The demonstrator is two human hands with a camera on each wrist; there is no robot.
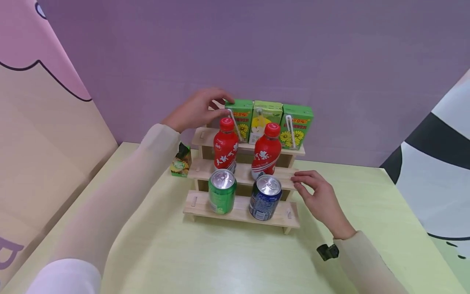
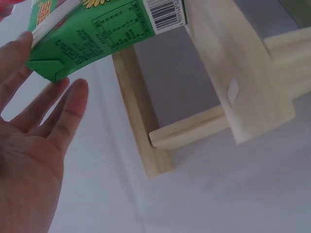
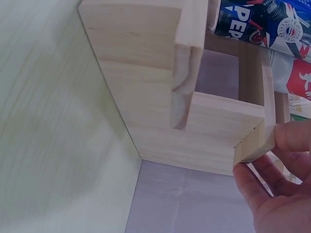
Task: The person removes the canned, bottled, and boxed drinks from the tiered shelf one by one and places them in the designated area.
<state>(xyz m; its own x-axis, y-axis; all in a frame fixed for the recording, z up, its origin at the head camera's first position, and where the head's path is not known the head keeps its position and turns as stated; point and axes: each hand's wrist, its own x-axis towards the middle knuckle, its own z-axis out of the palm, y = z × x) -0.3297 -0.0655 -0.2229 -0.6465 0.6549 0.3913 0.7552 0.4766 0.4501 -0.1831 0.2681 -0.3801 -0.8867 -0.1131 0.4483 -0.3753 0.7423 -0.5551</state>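
Observation:
A three-step wooden rack (image 1: 242,210) stands on the table. My left hand (image 1: 202,108) is at the top step's left end, its thumb and fingertips touching the upper left corner of a green juice box (image 1: 240,118); the left wrist view shows the same box (image 2: 97,43) with the hand (image 2: 36,136) at its end. With thumb and fingers my right hand (image 1: 318,200) pinches the right end of the middle step, seen closely (image 3: 255,141) in the right wrist view. Two red bottles (image 1: 226,147) (image 1: 267,151) are on the middle step, a green can (image 1: 222,192) and a blue can (image 1: 265,197) on the lowest.
Beside the left green box on the top step are a yellow-green box (image 1: 265,118) and another green box (image 1: 296,122). Left of the rack, a small green-and-black carton (image 1: 181,162) is on the table. A purple wall (image 1: 257,49) rises right behind the rack.

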